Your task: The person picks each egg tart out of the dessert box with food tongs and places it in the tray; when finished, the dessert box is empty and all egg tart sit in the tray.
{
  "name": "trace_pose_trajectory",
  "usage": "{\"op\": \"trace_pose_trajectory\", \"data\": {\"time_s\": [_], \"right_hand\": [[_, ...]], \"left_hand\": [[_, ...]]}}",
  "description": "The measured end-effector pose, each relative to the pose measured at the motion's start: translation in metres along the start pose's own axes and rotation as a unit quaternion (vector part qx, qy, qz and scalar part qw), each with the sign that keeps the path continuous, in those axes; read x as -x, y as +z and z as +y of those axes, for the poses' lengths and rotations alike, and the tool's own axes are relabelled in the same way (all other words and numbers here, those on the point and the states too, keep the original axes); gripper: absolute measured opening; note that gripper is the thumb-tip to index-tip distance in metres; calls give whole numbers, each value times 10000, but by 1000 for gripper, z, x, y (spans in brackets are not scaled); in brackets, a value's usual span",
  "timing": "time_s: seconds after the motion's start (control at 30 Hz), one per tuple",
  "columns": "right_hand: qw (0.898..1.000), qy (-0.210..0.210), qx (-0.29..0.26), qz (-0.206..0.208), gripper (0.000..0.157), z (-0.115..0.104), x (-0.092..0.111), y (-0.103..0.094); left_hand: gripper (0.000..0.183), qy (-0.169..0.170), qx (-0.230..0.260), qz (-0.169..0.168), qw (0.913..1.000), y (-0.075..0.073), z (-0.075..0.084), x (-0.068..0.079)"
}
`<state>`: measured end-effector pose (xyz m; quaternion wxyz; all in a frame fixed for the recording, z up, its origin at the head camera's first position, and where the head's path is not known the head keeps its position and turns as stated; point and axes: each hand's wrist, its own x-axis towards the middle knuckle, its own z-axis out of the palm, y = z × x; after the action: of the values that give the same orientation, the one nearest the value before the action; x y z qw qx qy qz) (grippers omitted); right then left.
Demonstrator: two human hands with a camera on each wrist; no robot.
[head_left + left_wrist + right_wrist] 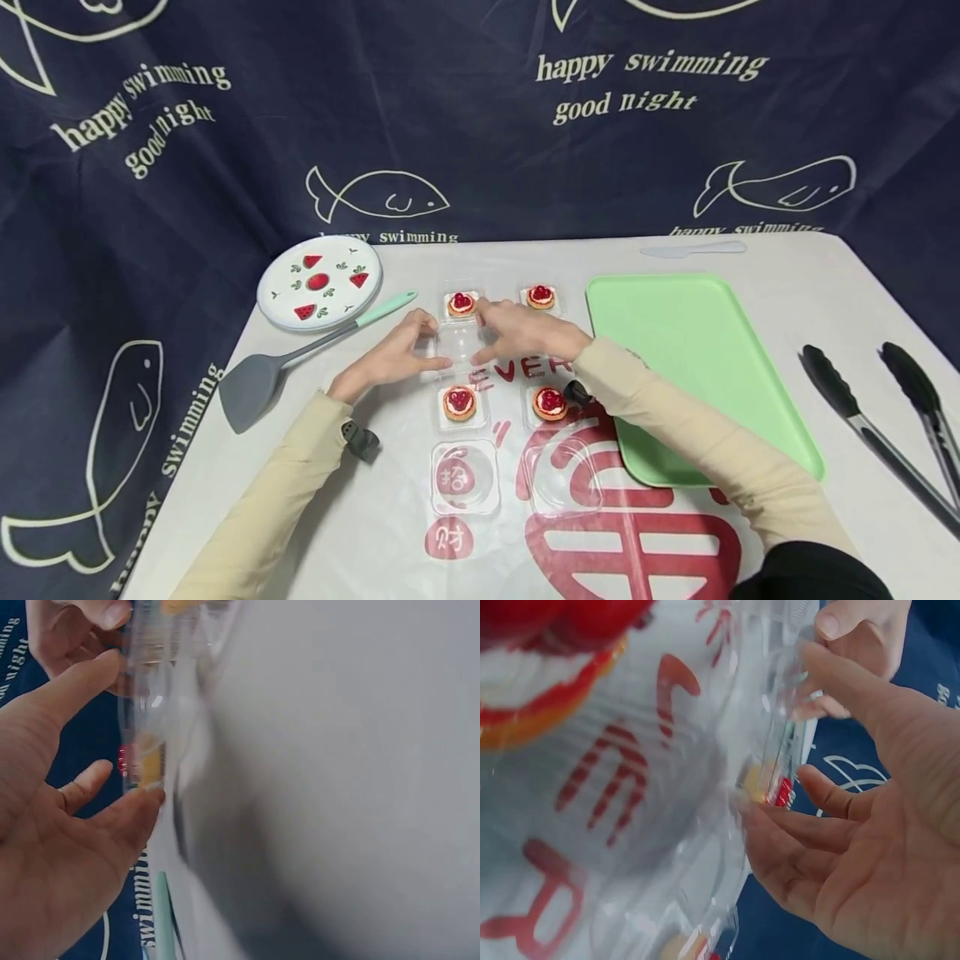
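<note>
My left hand [393, 350] and right hand [525, 329] hold opposite sides of a clear plastic clamshell box, thumbs near me and fingers at the far side. Its transparent lid half [459, 346] lies between the hands. A small berry tart [461, 305] sits in the far half, close to my right fingertips. In the left wrist view, the fingers and thumb bend around the box's edge, with the tart [150, 761] seen side-on. The right wrist view has the right fingertips [754, 810] at the clear plastic rim.
More tarts in clear boxes lie at the back [541, 297] and nearer, left [459, 403] and right [550, 404]. Two clear lids [487, 500] [566, 504] extend toward me. Around them are a green tray [697, 375], tongs [862, 417], knife [693, 249], spatula [251, 392] and watermelon-print plate [341, 296].
</note>
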<state>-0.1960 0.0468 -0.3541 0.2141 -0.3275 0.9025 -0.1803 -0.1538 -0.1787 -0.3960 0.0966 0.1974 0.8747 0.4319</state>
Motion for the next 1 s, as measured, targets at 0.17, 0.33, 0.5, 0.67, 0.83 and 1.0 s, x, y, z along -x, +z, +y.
{"op": "trace_pose_trajectory", "data": {"time_s": [0.17,0.33,0.5,0.67,0.83,1.0], "right_hand": [[9993,-81,-160,337,58,10,10,-12],[9969,-238,-301,693,55,23,26,-25],[9933,-223,-518,1008,52,39,47,-30],[9867,-44,-814,1403,51,59,72,-30],[9764,310,-1221,1757,50,81,105,-30],[9644,792,-1446,2066,54,104,139,-29]], "left_hand": [[55,-291,-135,379,9988,1,10,9],[66,-196,-293,751,9966,12,34,19],[67,229,-424,351,9982,33,65,22],[68,551,-781,-441,9944,59,88,20],[72,538,-1138,-912,9878,80,97,13],[78,305,-1339,-1270,9823,94,96,8]]}}
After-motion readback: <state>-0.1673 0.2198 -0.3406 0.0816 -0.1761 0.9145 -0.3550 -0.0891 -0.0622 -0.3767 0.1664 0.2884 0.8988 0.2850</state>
